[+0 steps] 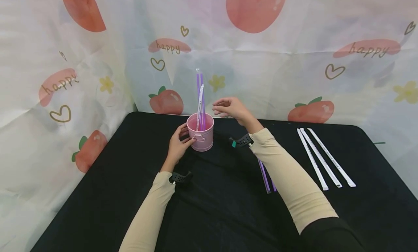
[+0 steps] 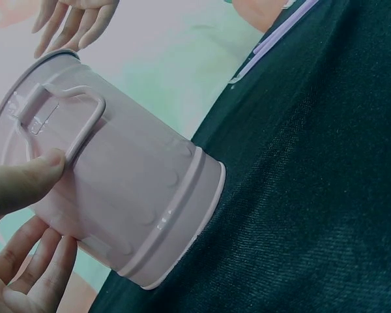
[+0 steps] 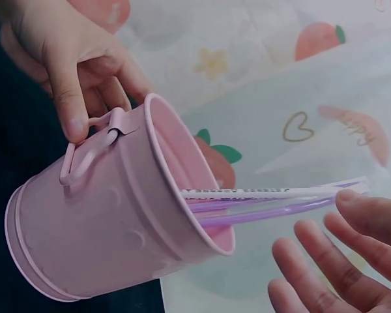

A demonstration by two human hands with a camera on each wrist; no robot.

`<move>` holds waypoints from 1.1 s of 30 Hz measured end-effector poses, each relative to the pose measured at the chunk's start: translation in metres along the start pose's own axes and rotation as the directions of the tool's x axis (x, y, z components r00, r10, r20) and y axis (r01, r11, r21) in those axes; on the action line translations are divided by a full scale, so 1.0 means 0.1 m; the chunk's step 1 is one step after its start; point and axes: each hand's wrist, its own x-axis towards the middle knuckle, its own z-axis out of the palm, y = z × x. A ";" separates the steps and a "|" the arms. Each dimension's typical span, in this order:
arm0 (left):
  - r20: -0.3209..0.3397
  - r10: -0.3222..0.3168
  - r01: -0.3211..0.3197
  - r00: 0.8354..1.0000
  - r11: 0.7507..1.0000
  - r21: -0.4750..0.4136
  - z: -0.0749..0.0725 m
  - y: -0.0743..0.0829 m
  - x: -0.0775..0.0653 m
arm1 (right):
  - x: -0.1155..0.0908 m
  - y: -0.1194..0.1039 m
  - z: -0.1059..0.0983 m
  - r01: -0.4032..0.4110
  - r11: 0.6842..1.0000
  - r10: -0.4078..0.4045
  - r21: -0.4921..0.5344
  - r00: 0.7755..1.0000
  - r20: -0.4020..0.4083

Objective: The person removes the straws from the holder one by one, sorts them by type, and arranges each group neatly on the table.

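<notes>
A small pink metal bucket (image 1: 205, 145) with side handles stands on the black table. My left hand (image 1: 177, 147) holds it from the left, thumb on the handle (image 3: 85, 163) and fingers along the wall. Purple straws (image 1: 203, 117) in clear wrappers and a white paper-wrapped straw (image 1: 200, 106) lean upright inside it, rising above the rim. To the right of these straws hovers my right hand (image 1: 234, 108), its fingers loosely spread and nothing held. In the right wrist view its thumb overlaps the straw tips.
Three white paper-wrapped straws (image 1: 321, 158) lie side by side on the right of the table (image 1: 222, 215). More purple straws (image 1: 264, 177) lie partly hidden under my right forearm. A printed fabric backdrop (image 1: 261, 74) hangs behind and left of the table.
</notes>
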 end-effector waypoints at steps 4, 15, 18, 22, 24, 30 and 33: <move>-0.002 0.003 -0.002 1.000 1.000 0.001 0.00 -0.03 0.02 | 0.05 -0.02 0.03 -0.001 1.000 0.001 0.001 1.000 -0.017; -0.020 0.003 -0.003 1.000 1.000 -0.013 0.02 -0.34 0.14 | 0.23 0.00 0.15 0.016 0.996 -0.009 0.083 0.996 -0.087; -0.029 0.011 -0.011 1.000 1.000 -0.004 0.02 -0.33 0.14 | 0.26 -0.01 0.19 0.020 0.992 -0.007 0.125 0.995 -0.103; -0.037 0.016 -0.016 0.999 1.000 -0.005 0.02 -0.33 0.13 | 0.30 0.00 0.24 0.021 0.986 -0.002 0.168 0.994 -0.112; -0.036 0.015 -0.015 0.999 1.000 -0.003 0.02 -0.33 0.13 | 0.33 0.02 0.26 0.023 0.983 -0.001 0.184 0.993 -0.117; -0.022 -0.002 0.002 1.000 1.000 -0.017 0.01 -0.35 0.15 | 0.40 0.05 0.33 0.026 0.979 0.003 0.204 0.990 -0.140; -0.010 -0.008 0.008 1.000 0.999 -0.032 0.00 -0.32 0.15 | 0.43 0.07 0.37 0.018 0.981 0.010 0.192 0.990 -0.144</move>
